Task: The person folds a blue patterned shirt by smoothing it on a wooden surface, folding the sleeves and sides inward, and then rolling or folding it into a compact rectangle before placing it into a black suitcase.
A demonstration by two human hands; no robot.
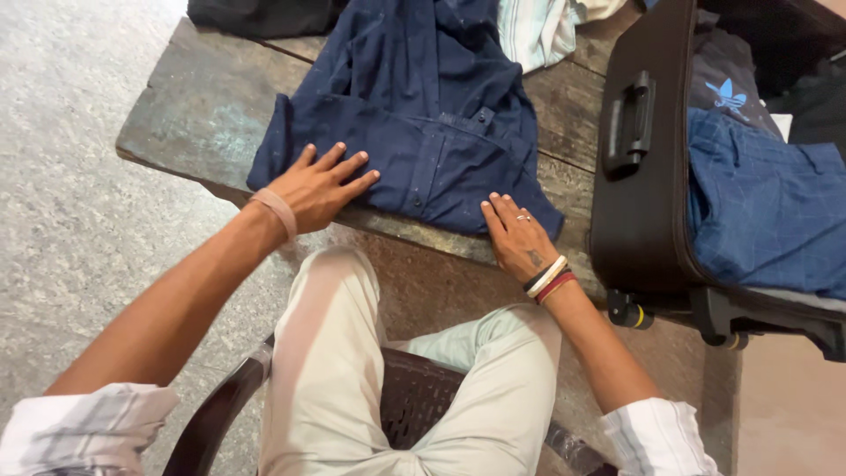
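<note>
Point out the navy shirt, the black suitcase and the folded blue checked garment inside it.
navy shirt [432, 115]: head view, middle of the fabric on the table.
black suitcase [639, 220]: head view, outer side wall below the handle.
blue checked garment [767, 207]: head view, its folded top face.

2 hands [317, 187], 1 navy shirt [423, 115], 1 suitcase [639, 176], 1 table [203, 106], 1 chair [414, 397].

I sit on a dark brown plastic chair [414, 397] at a low, worn wooden table [203, 106], its planks dark and stained. Beneath lies a speckled grey stone floor [70, 220]. Soft, even light falls across it all, without any hard shadows.
</note>
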